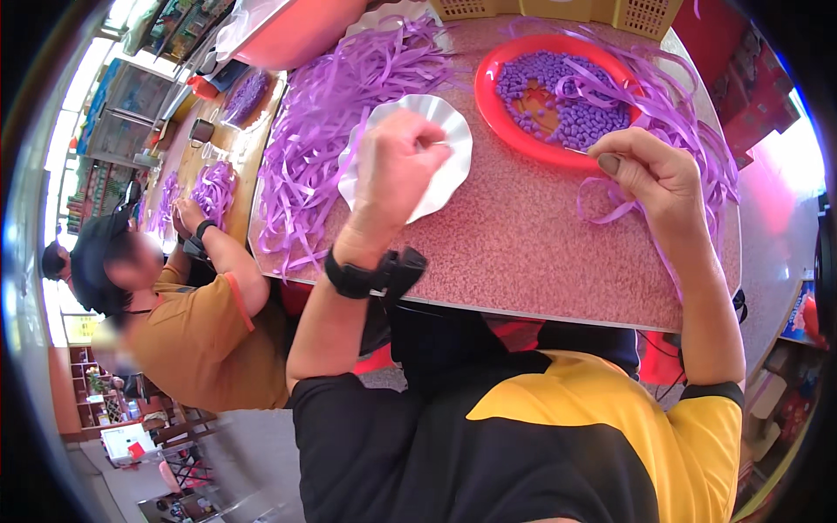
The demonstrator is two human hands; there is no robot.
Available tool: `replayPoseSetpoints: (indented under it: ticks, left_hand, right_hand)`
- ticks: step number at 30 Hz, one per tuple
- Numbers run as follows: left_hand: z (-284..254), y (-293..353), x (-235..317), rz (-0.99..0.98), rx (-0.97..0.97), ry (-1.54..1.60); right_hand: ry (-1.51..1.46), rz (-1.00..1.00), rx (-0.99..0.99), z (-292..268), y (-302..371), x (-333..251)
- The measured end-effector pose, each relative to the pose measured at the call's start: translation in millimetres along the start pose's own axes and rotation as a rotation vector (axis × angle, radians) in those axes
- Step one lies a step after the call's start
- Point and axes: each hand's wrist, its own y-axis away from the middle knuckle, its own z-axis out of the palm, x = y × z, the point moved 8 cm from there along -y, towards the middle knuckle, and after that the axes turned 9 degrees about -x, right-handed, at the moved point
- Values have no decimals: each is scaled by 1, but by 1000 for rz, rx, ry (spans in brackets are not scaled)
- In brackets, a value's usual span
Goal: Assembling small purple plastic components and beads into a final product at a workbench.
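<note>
My left hand (pixel 397 161) hovers over a white wavy-edged plate (pixel 452 179). Its thumb and forefinger are pinched together, slightly blurred, and what they hold is too small to make out. Over the near right rim of a red plate (pixel 493 113), my right hand (pixel 654 170) is closed in a pinch on a thin, pale, needle-like piece (pixel 575 151). Small purple beads (pixel 584 122) cover much of the red plate's bottom. Purple ribbon strips (pixel 689 144) lie across its right side and hang past my right wrist.
A large heap of purple ribbons (pixel 336 105) spreads over the table's left side. A pink basin (pixel 301 30) and a yellow perforated basket (pixel 558 9) stand at the back. On the left, a co-worker (pixel 200 331) handles purple strips at a wooden table (pixel 248 157).
</note>
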Motion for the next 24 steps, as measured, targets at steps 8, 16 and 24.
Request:
replayPoseSetpoints:
  ticks: [8,16,24]
  left_hand:
    - [1,8,-35,-24,-62,-444]
    - [8,7,-35,-3,-71,-423]
    - [8,5,-53,-91,-77,-177]
  right_hand:
    - [60,1,-62,5,3,4]
    - [66,-3,-76,3,3,1]
    - [101,-4,-112,3,3,1]
